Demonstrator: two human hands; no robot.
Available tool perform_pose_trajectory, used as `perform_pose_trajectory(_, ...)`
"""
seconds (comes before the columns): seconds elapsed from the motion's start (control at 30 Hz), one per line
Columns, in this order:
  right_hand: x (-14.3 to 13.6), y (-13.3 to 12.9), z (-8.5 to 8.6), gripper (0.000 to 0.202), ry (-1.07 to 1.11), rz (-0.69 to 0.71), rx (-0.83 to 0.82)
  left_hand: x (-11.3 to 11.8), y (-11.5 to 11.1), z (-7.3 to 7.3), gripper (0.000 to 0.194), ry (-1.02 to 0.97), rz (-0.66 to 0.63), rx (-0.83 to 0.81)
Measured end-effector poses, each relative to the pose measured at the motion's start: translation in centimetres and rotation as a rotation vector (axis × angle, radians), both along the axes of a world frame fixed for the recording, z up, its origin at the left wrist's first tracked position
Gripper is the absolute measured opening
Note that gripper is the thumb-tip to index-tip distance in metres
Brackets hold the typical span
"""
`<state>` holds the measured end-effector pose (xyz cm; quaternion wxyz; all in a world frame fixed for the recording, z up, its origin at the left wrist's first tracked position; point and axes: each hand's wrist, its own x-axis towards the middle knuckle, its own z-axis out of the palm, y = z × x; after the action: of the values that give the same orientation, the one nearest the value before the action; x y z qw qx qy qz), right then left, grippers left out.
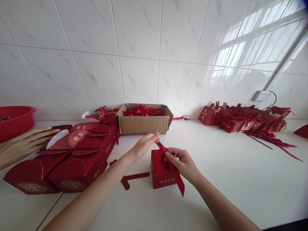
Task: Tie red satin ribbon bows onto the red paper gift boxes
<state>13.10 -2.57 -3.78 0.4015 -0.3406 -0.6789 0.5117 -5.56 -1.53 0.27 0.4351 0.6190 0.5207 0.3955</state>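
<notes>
A small red gift box with pale lettering stands upright on the white table, between my two hands. A red ribbon is gathered at its top, one tail hanging down over the front right side. My left hand is closed on the ribbon's other end, drawn out toward the upper left of the box. Thumb and fingers of my right hand pinch the ribbon at the top of the box. Just left of the box lie flat red strips, partly hidden behind my left forearm.
Larger red boxes stand in rows at left, where another person's hand reaches in beside a red basin. A cardboard box of red ribbons sits against the tiled wall. Finished-looking small boxes and loose ribbons cluster at right, below a power socket.
</notes>
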Motion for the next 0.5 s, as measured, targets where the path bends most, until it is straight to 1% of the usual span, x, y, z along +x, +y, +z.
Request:
perform_pose_trajectory(0.07,0.0,0.1,-0.2,0.031,-0.001,-0.007,-0.005,0.0,-0.5,0.3,0.037,0.105,-0.091,0.031)
perform_pose_trajectory(0.1,0.0,0.1,-0.3,0.031,0.000,-0.012,-0.003,0.0,-0.7,0.4,0.033,0.151,-0.111,0.053)
perform_pose_trajectory(0.23,-0.1,0.2,-0.7,0.024,0.054,-0.061,0.007,0.3,-1.2,0.7,0.021,0.262,-0.059,0.167)
perform_pose_trajectory(0.4,-0.3,0.0,-0.9,0.020,0.117,-0.097,0.003,0.4,-1.1,0.9,0.017,0.277,-0.036,0.196)
perform_pose_trajectory(0.5,-0.3,0.0,-0.9,0.021,0.131,-0.123,0.006,0.3,-1.4,1.1,0.015,0.326,-0.060,0.231)
